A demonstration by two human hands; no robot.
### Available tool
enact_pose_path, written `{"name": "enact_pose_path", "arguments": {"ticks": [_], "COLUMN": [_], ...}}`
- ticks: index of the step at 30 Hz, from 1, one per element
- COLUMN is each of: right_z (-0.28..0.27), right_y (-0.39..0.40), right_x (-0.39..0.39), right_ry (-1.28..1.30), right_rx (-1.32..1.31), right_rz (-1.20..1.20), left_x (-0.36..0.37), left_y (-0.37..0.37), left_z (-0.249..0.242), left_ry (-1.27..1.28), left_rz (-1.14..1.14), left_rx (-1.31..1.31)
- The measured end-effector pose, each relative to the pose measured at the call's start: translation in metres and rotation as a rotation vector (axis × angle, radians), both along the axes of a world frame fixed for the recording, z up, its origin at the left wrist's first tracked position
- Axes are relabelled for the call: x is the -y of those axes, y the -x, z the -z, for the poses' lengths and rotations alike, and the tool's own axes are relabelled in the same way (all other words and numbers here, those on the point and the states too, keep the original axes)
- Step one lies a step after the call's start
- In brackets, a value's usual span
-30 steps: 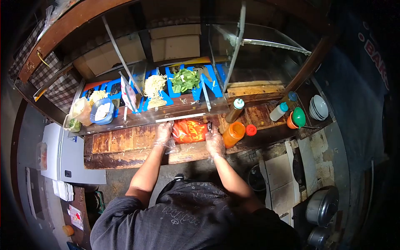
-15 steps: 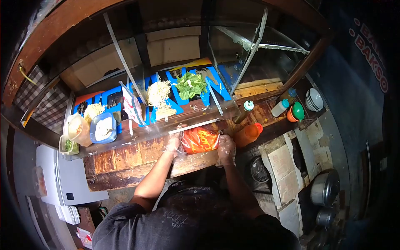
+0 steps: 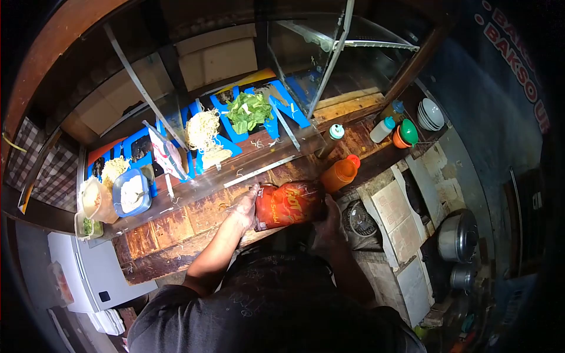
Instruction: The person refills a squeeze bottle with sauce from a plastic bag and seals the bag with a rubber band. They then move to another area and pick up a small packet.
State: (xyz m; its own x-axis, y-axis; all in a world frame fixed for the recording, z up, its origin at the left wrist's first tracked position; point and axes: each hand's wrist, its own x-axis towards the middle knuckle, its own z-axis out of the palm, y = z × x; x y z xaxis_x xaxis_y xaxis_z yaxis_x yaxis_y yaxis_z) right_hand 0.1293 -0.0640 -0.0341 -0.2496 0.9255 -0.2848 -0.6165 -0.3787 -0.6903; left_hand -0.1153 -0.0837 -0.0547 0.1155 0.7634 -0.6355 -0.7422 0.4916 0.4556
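Observation:
An orange-red snack packet (image 3: pixel 289 203) is held lengthwise over the front edge of the worn wooden counter (image 3: pixel 176 220). My left hand (image 3: pixel 246 203), in a clear plastic glove, grips the packet's left end. My right hand (image 3: pixel 328 219), also gloved, holds its right end from below, in shadow past the counter's edge. The packet looks lifted and tilted toward me.
An orange squeeze bottle (image 3: pixel 341 173) lies on the counter right of the packet. Behind it stand a brown bottle (image 3: pixel 331 140), a white bottle (image 3: pixel 381 129) and stacked bowls (image 3: pixel 429 114). Noodles (image 3: pixel 202 130) and greens (image 3: pixel 247 111) sit in the glass case; tubs (image 3: pixel 130 193) at left; pots (image 3: pixel 458 236) at right.
Both hands have drawn the packet off the counter toward me and lifted it; it now shows larger. My right hand has dropped below the counter's edge. The view has swung left.

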Motion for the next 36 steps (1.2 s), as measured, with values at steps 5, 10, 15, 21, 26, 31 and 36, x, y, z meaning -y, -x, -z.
{"name": "enact_pose_path", "arguments": {"ticks": [5,10,15,21,26,31,36], "right_z": [0.005,-0.001,0.002,0.003,-0.003,0.003,-0.047], "right_y": [0.006,0.006,0.014,0.025,0.026,0.025,0.02], "right_x": [0.005,-0.003,-0.011,-0.004,0.0,0.011,0.023], "right_ry": [-0.161,-0.092,-0.027,-0.029,0.051,-0.175,-0.153], "right_rx": [-0.214,-0.207,-0.243,-0.127,0.085,0.069,0.029], "right_rz": [-0.139,-0.314,-0.413,-0.398,-0.406,-0.182,-0.159], "left_x": [-0.01,-0.009,-0.01,-0.007,-0.006,0.002,0.002], "left_y": [0.005,0.002,0.002,0.002,0.005,-0.005,-0.005], "left_z": [0.039,0.022,0.018,0.009,0.005,-0.044,-0.063], "left_ry": [-0.142,-0.039,-0.047,-0.057,-0.069,-0.084,-0.29], "left_rz": [0.063,0.047,0.029,0.082,0.102,0.098,0.285], "left_rx": [0.127,0.181,0.059,0.097,0.182,-0.012,0.036]}}
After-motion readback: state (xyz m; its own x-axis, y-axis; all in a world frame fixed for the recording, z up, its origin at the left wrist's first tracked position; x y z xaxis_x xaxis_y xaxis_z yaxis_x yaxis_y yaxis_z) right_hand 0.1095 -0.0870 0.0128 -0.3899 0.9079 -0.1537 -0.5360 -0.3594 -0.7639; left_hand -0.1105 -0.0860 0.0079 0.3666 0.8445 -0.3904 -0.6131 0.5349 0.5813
